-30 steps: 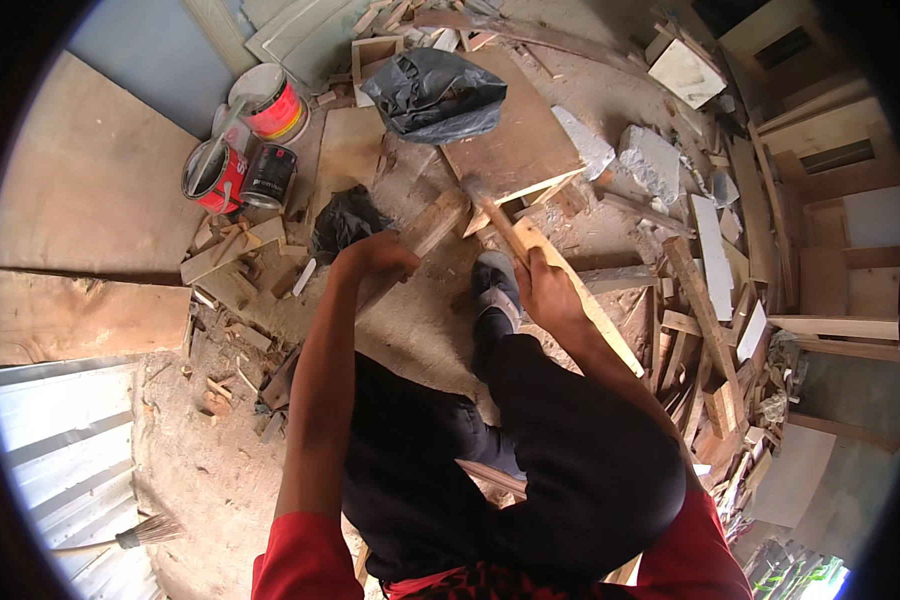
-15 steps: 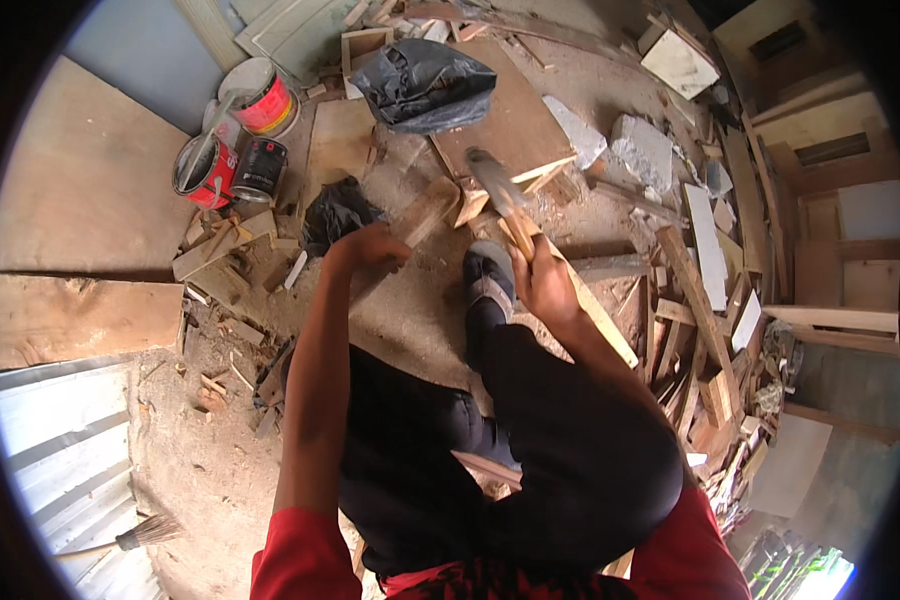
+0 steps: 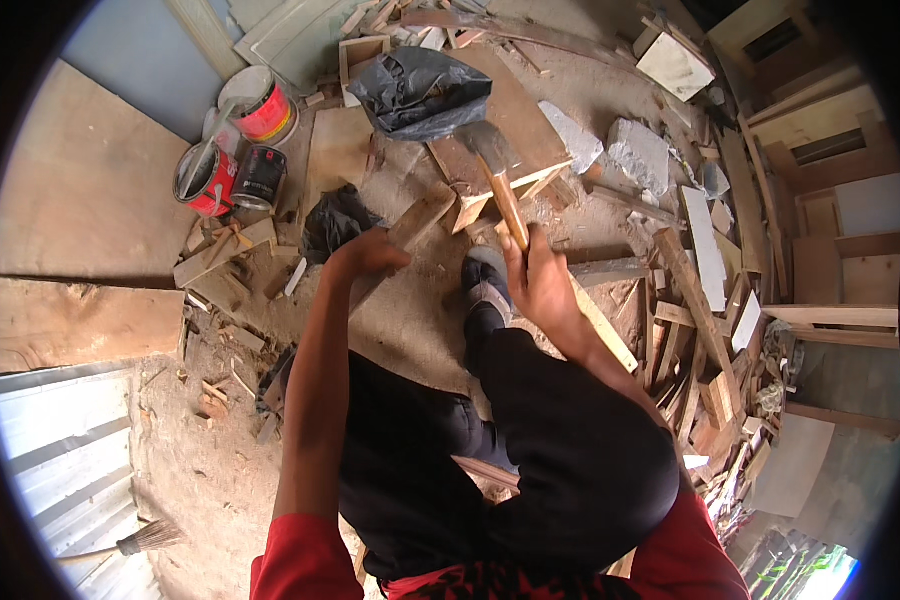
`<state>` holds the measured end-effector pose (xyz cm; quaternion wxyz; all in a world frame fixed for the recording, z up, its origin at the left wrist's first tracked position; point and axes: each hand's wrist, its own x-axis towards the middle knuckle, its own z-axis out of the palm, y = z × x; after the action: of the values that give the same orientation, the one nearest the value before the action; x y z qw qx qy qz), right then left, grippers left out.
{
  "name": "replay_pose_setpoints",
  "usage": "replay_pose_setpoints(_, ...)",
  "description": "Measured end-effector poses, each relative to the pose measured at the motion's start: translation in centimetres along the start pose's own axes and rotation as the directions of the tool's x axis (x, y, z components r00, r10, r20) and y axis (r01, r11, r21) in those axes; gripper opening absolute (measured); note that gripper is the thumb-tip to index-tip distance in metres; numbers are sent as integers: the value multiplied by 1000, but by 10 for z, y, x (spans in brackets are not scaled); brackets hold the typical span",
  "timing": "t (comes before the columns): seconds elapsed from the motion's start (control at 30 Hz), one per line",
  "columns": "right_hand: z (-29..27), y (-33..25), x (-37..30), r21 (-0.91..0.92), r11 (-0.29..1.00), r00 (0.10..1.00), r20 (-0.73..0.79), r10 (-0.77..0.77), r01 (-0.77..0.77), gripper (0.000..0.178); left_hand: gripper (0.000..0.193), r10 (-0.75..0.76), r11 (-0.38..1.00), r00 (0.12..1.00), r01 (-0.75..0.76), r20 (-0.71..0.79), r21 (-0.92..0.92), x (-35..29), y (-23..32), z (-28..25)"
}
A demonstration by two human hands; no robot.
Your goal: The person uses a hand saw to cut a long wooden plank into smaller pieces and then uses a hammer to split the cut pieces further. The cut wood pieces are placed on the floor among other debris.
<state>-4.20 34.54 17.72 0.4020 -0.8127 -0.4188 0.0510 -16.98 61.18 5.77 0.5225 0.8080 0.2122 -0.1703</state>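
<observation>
My left hand (image 3: 370,253) is closed around a length of wood (image 3: 422,216), which slants up and to the right. The far end of that wood lies close to the front edge of a brown wooden panel (image 3: 520,105) on the ground. In my right hand (image 3: 542,275) is a hammer (image 3: 507,203), gripped by its wooden handle. Its dark metal head is in front of the panel in this view, apart from the wood in my left hand. My shoe (image 3: 487,283) is between the two hands, below the hammer.
A black plastic bag (image 3: 420,92) lies on the panel, and another black bag (image 3: 335,222) is beside my left hand. Paint cans (image 3: 260,105) stand at the far left. Wood scraps (image 3: 705,330) and grey rubble (image 3: 638,155) cover the right side. A broom (image 3: 145,537) lies lower left.
The hammer has swung, its head now turned more sideways and its handle more fully in sight. My right hand has shifted slightly. The left hand and its wood have barely moved.
</observation>
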Motion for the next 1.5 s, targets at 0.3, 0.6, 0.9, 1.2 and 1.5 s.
replay_pose_setpoints(0.3, 14, 37, 7, -159, 986, 985, 153, 75, -51, 29, 82, 44, 990, 946, 3, -321, 143, 10, -11, 34)
replay_pose_setpoints(0.6, 9, 28, 4, -314, 949, 969, 235, 72, 6, 26, 72, 31, 987, 920, 34, -392, 159, 6, -5, 39)
replay_pose_setpoints(0.9, 12, 32, 9, -354, 934, 984, 176, 25, 40, 26, 63, -3, 983, 889, 87, -458, 161, 3, -1, 51)
replay_pose_setpoints(1.2, 17, 41, 5, -303, 953, 974, 207, 95, -29, 31, 69, -60, 964, 883, 171, -466, 201, 0, 9, 46)
replay_pose_setpoints(1.5, 11, 54, -4, -212, 977, 997, 81, -19, 36, 30, 70, -106, 933, 874, 252, -473, 257, -14, 25, 53)
